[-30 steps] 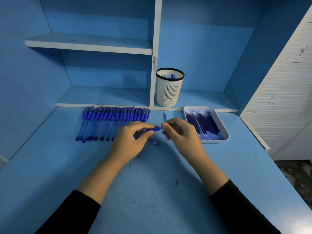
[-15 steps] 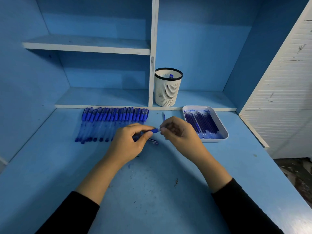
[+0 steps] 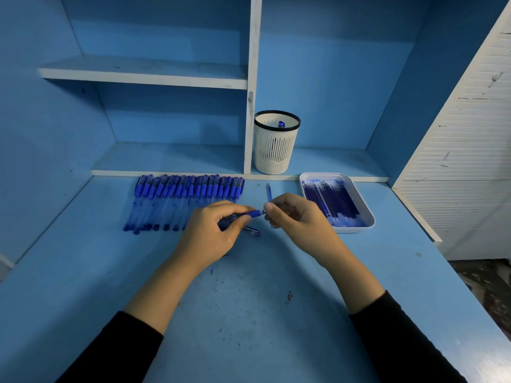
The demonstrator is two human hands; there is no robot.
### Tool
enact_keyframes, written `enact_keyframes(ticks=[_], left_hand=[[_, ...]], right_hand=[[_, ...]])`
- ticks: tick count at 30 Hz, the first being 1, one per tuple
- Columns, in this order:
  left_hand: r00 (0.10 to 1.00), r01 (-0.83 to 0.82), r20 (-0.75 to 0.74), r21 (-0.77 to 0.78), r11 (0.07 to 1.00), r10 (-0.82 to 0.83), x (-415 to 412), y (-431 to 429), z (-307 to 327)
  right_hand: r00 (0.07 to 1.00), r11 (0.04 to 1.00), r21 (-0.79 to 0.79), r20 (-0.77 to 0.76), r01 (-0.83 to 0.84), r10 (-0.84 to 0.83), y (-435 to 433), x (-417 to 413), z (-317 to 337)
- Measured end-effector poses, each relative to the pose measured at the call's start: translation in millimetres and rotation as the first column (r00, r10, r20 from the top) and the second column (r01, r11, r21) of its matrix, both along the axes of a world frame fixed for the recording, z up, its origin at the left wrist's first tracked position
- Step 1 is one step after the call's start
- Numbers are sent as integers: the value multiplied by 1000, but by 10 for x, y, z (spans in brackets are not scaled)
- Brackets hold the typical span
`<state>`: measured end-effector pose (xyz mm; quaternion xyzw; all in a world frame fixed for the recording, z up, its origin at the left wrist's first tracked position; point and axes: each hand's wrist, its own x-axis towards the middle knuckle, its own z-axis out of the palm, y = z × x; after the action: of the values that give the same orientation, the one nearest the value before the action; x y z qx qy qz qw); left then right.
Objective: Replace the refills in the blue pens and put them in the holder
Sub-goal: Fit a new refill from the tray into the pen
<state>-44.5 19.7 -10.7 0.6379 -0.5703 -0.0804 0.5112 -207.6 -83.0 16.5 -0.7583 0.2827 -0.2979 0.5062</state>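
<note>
Head view gives me both hands low over the desk point(image 3: 249, 313). I see my left hand point(image 3: 210, 236) curled round a blue pen point(image 3: 253, 214), held level above the desk, and my right hand point(image 3: 298, 219) pinching that pen's tip end between thumb and fingers. A loose pen piece point(image 3: 253, 232) lies just under the left hand. A single refill point(image 3: 268, 190) lies behind the right hand. The row of pens point(image 3: 182, 200) lies to the left, the tray point(image 3: 356, 229) of refills point(image 3: 329, 200) to the right, and the holder point(image 3: 272, 150) on the shelf behind.
</note>
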Motion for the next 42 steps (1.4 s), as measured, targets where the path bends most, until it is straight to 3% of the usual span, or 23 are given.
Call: enact_keyframes(ticks=[6,11,17,22,30,33,36,39,42], left_hand=[[1000,10,3,2,1000,-10,15,-5,-25],[1000,6,-17,9,1000,-6,5,-6,-8],[1000,13,-2,5,1000,-13,1,-3,-9],[1000,5,-21,16,1000,-5,7,6,-4],[999,-47,-21,5,999,47,75,3,-1],[997,-82,-14,-6,997,82,102,5,-1],[995,-93,-19,-4,996,93,103,2,-4],[996,-92,-11,-5,996,92,96,-2,-1],[996,-89,-7,-4,996,89,90,6,-2]], right_hand=[[998,998,43,31,-52,51,-21,-30,6],[1000,1000,11,-30,-3,3,-3,-12,10],[999,996,77,28,-35,33,-18,-50,26],[999,999,32,44,-20,18,-13,-39,17],[979,974,224,187,40,-83,-88,-76,23],[993,990,138,100,41,-55,-82,-91,6],[992,997,-74,-121,18,-27,-32,-59,-52],[948,963,-262,-318,-68,-20,5,-32,-103],[915,917,-363,-403,-163,3,25,-26,-114]])
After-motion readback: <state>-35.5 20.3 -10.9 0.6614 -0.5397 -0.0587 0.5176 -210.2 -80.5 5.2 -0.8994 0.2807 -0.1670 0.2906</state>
